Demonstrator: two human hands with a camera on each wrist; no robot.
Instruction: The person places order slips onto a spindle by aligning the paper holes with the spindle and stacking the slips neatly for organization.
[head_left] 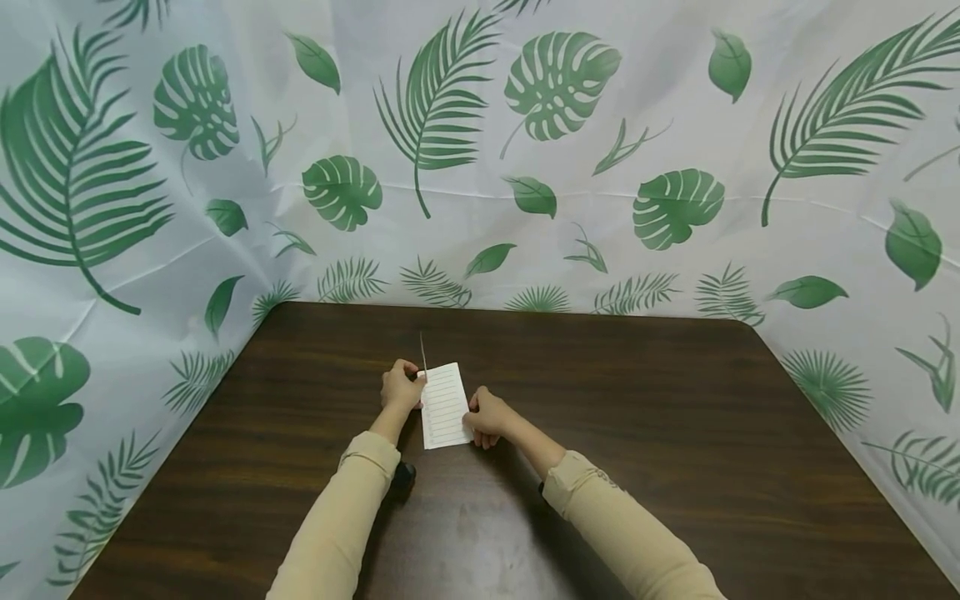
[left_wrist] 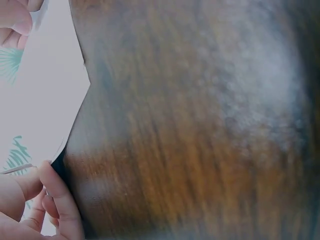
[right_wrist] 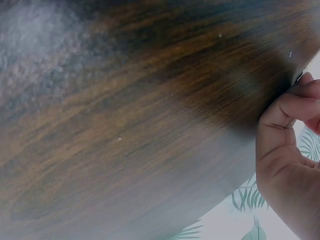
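A small lined notebook is held over the dark wooden table between both hands, its ruled page facing up. One thin leaf or cover stands up along its left side, seen almost edge-on. My left hand pinches the left edge near the top, thumb over the page. At the lower right edge, my right hand pinches it between thumb and curled fingers. The left wrist view shows the notebook's pale blank side, with a bent outline. Only a sliver of it shows beyond the right hand in the right wrist view.
The brown wood-grain table has rounded far corners. A white curtain with green leaf prints hangs behind it and along its sides. A dark wrist device shows under the left sleeve.
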